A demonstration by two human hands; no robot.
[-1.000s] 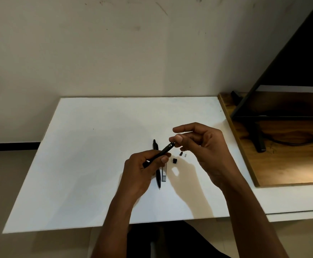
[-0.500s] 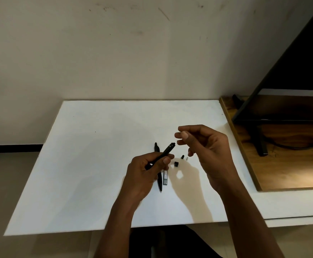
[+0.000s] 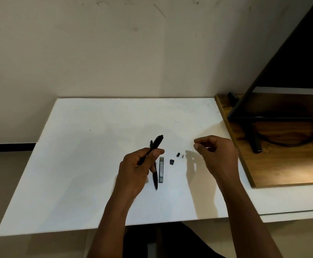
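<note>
- Left hand (image 3: 135, 170): fingers and thumb curled round the lower half of a black pencil (image 3: 157, 143), above the middle of the tabletop (image 3: 96, 146).
- Black pencil: tilted, its free end raised toward the far edge and clear of the fingers; well apart from the right hand.
- Right hand (image 3: 217, 155): raised nearer the right edge, thumb and forefinger tips drawn together, other fingers curled; whether anything thin sits in the pinch cannot be told.
- Second black pen (image 3: 155, 178): flat on the tabletop, partly under the left hand, tip toward the near edge.
- Grey lead case (image 3: 161, 170): just beside that pen, parallel to it.
- Small black cap (image 3: 171, 161), small black piece (image 3: 178, 154), small grey piece (image 3: 182, 156): loose on the tabletop between the two hands.
</note>
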